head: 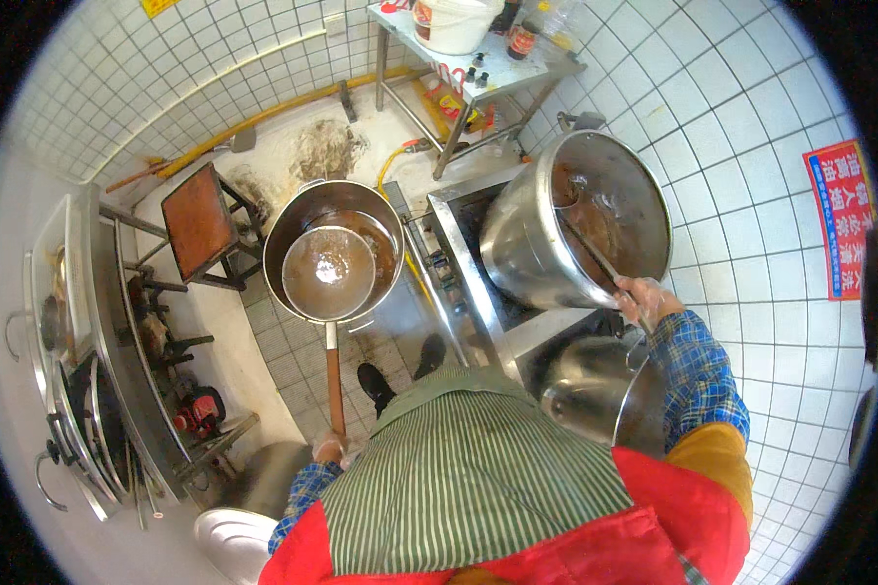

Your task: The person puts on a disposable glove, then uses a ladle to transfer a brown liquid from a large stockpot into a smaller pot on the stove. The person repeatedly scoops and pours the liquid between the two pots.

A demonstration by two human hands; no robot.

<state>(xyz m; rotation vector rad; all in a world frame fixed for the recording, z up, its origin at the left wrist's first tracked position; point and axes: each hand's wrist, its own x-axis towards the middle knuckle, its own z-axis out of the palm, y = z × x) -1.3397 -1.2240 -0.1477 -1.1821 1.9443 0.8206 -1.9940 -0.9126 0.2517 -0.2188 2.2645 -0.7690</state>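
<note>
In a clear plastic glove, my left hand [330,447] is closed on the wooden handle of a round strainer [328,274]. The strainer's bowl rests or hangs inside a steel pot [273,252] that holds brown liquid, left of the stove. My right hand [647,300], also gloved, grips the long metal handle of a ladle [593,252]. The ladle's lower end reaches into brown liquid inside a tall steel stockpot [523,245] on the stove. Its head is mostly hidden by the liquid.
Beside my right forearm stands another large steel pot [593,387]. A metal table [497,73] at the back holds a white bucket [453,25] and a bottle [523,36]. To the left are a brown-topped stool [199,223] and a steel rack [128,351] with lids. A yellow hose [386,172] runs along the floor.
</note>
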